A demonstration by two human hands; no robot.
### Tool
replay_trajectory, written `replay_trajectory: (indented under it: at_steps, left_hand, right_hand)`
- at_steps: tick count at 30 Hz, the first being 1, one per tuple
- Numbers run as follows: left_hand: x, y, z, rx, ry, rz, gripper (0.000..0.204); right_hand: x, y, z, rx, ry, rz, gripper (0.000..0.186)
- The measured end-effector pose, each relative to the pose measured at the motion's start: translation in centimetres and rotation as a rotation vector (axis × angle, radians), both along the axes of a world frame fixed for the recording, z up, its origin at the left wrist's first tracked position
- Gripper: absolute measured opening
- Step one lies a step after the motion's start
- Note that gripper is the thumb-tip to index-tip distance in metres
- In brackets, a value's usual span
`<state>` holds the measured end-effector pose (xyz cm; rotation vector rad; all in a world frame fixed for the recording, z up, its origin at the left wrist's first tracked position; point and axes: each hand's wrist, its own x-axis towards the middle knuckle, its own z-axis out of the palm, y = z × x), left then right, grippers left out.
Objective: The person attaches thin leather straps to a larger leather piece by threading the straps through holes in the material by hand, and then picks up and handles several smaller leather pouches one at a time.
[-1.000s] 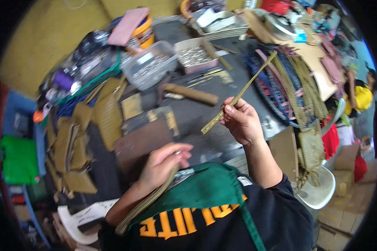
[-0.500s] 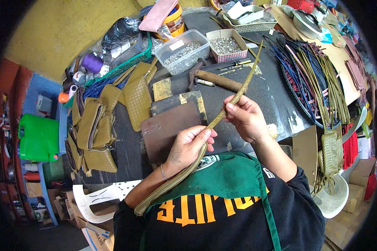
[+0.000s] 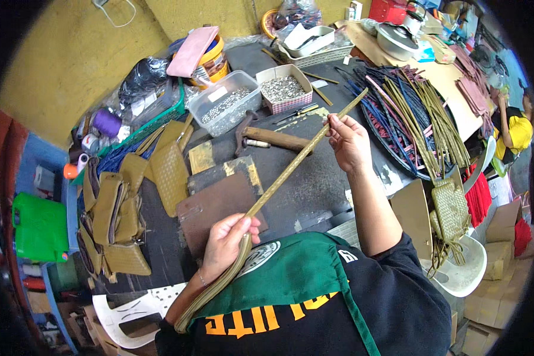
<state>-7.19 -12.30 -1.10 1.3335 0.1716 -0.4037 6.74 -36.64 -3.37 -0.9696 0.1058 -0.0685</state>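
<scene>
My left hand (image 3: 226,244) is closed round a bundle of long olive straps, which trails down along my left forearm to the elbow. One olive strap (image 3: 291,169) runs taut and slanting from that hand up to my right hand (image 3: 351,145), which pinches it near its upper end. The strap's tip sticks out past my right fingers. Beneath the strap lies a hammer (image 3: 279,138) with a wooden handle. A flat brown leather piece (image 3: 210,207) rests on the dark worktable (image 3: 302,196) beside my left hand.
Olive woven pouches (image 3: 115,207) are piled at left. Behind the hammer stand a clear tub (image 3: 225,110) and a checkered box (image 3: 285,89) of small metal parts. Many coloured strips fill a round tray (image 3: 409,118) at right. Another person in yellow (image 3: 519,133) is at the far right.
My hands have moved apart along the strap: the right toward its upper end, the left lower and nearer my body. A longer stretch shows between them. The view has shifted right.
</scene>
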Motion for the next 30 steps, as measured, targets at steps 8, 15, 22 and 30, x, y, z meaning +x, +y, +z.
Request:
replay_trajectory:
  at_steps: [8,15,22,30]
  left_hand:
    - [0.2,0.5,-0.3,-0.025,-0.029,0.0,0.021]
    - [0.4,0.6,-0.6,-0.03,-0.051,-0.007,0.022]
    - [-0.2,0.0,-0.2,0.247,-0.299,0.057,0.023]
    - [-0.4,0.6,-0.6,0.141,-0.524,-0.051,0.028]
  right_hand:
    - [0.3,-1.1,0.9,-0.029,-0.036,-0.083,0.012]
    - [0.5,-1.6,0.3,-0.021,-0.068,-0.054,0.012]
    - [-0.1,-1.6,1.2,0.048,-0.08,-0.044,0.014]
    - [-0.3,-2.2,0.6,0.372,-0.221,0.144,0.045]
